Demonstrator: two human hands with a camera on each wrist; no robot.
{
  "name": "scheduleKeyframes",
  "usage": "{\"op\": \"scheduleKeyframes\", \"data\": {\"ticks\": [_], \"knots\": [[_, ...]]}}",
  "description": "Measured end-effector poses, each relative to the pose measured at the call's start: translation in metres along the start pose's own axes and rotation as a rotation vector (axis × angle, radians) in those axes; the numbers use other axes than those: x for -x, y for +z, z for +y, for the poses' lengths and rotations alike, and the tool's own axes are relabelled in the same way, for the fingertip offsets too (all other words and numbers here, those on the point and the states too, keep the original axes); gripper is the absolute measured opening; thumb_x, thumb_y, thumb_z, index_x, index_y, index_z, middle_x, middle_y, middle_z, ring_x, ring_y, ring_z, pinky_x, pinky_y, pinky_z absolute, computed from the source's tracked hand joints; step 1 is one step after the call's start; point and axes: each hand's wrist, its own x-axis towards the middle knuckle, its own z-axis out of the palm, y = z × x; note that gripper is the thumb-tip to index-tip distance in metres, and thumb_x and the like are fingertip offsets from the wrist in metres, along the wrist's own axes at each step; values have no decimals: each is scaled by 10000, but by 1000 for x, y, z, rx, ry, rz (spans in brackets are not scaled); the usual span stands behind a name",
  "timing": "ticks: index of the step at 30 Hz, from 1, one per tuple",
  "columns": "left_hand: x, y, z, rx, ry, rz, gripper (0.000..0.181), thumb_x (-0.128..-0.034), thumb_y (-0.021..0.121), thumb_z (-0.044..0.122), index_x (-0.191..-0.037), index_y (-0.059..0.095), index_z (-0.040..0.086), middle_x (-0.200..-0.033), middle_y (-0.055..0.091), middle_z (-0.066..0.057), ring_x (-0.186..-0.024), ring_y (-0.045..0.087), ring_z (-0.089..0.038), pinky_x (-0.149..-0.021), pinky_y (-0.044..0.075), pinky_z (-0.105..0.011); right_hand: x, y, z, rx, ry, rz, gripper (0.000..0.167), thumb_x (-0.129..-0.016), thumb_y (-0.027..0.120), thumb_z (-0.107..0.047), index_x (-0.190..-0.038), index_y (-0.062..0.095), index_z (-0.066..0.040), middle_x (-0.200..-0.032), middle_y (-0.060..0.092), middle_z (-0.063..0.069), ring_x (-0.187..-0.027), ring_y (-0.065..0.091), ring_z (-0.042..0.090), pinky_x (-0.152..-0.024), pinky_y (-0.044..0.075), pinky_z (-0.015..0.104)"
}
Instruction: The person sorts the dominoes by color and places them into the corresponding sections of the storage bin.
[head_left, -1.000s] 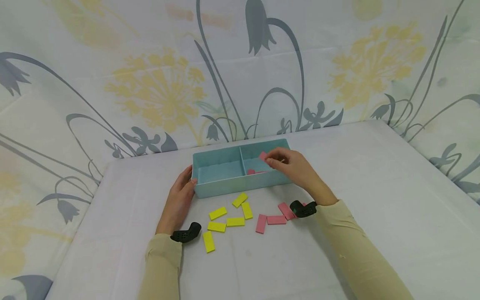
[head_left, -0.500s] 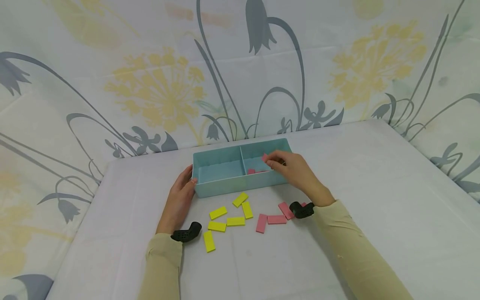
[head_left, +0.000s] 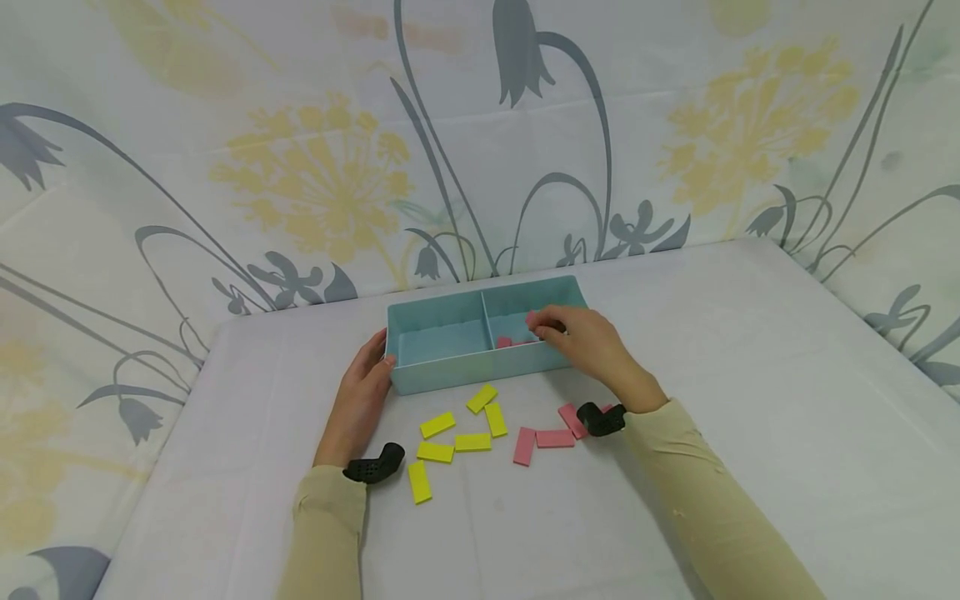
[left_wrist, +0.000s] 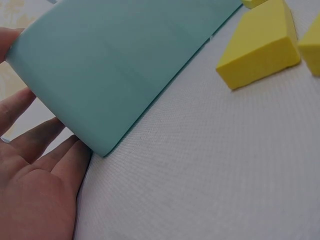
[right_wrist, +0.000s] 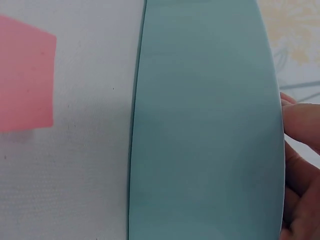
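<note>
A light blue two-compartment box [head_left: 442, 372] lies at the back of the white table. My left hand [head_left: 358, 408] grips its left end, thumb at the front corner and fingers along the side wall [left_wrist: 110, 75]. Inside the right compartment, my right hand [head_left: 596, 346] pinches a small pink block [head_left: 532, 319] between thumb and fingertips. Other pink blocks [head_left: 503, 342] lie on that compartment's floor, partly hidden by the front wall. In the right wrist view, the box wall [right_wrist: 205, 125] hides the fingertips and the held block.
Several yellow blocks [head_left: 473, 442] lie scattered before the box, left of centre. To their right are several pink blocks [head_left: 555, 438], some partly covered by the right wrist's black camera [head_left: 600, 419]. A flower-patterned cloth [head_left: 322, 183] hangs behind the table.
My right hand has sunk slightly lower into the right compartment with the pink block, which shows less between the fingers. The left hand stays on the box.
</note>
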Motion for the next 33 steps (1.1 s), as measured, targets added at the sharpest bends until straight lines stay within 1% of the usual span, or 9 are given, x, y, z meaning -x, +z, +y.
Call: {"op": "scheduleKeyframes", "data": {"ticks": [5, 9, 13, 16, 18, 23, 25, 30, 33], "knots": [[-1, -1, -1, 10, 6, -2, 555, -936, 451, 290, -1423, 212, 174, -1471, 159, -35, -1327, 178, -185, -1057, 212, -358, -1, 0, -2, 1, 31, -13, 168, -894, 546, -217, -1001, 650, -140, -891, 631, -38, -830, 554, 143, -710, 446, 349], [-5, -3, -8, 28, 0, 5, 544, -927, 469, 306, -1413, 240, 218, -1467, 172, -8, -1324, 182, -164, -1060, 206, -357, -2, 0, -3, 18, 64, -40, 185, -906, 526, -225, -1028, 646, -157, -901, 630, -45, -830, 551, 138, -699, 448, 341], [-9, -6, -16, 20, -8, 19, 533, -917, 479, 342, -1398, 263, 269, -1459, 189, 25, -1319, 192, -141, -1060, 208, -354, -3, 1, -3, 54, 85, -63, 214, -918, 487, -240, -1064, 639, -199, -974, 626, -46, -833, 546, 133, -671, 446, 330], [-11, -6, -19, 3, -12, 32, 526, -910, 482, 369, -1388, 276, 294, -1450, 208, 51, -1310, 207, -116, -1055, 221, -338, -3, 2, -3, 83, 87, -62, 241, -917, 474, -237, -1099, 628, -196, -1015, 624, -23, -829, 548, 144, -645, 445, 326], [-11, -7, -20, -7, -13, 33, 528, -909, 481, 376, -1388, 273, 299, -1448, 210, 57, -1308, 210, -108, -1053, 225, -331, -3, 3, -2, 99, 89, -60, 254, -915, 474, -234, -1117, 620, -185, -1013, 625, -11, -812, 545, 150, -624, 441, 318], [-10, -7, -17, 31, -1, 8, 552, -915, 484, 343, -1407, 251, 250, -1461, 187, 10, -1317, 199, -143, -1060, 208, -354, -2, 2, -4, 94, 93, -60, 248, -917, 469, -227, -1096, 637, -189, -998, 627, -22, -768, 530, 148, -607, 425, 305], [-8, -5, -13, 51, -6, 5, 548, -916, 487, 325, -1406, 257, 235, -1461, 190, 3, -1316, 203, -145, -1059, 209, -345, -2, 1, -5, 83, 93, -60, 243, -917, 470, -224, -1084, 643, -190, -993, 627, -27, -767, 527, 147, -618, 426, 307], [-2, -2, -3, 40, -15, 0, 544, -926, 472, 308, -1412, 246, 214, -1464, 183, -4, -1319, 194, -149, -1058, 211, -330, -2, 0, -4, 71, 85, -62, 242, -916, 473, -219, -1084, 643, -183, -985, 624, -24, -795, 528, 152, -658, 436, 322], [-1, -2, -2, 31, -7, -11, 554, -933, 458, 298, -1421, 221, 188, -1471, 162, -29, -1326, 178, -173, -1060, 206, -348, -2, -1, -4, 54, 79, -64, 242, -915, 480, -220, -1090, 641, -174, -996, 622, -17, -832, 537, 160, -696, 447, 344]]}}
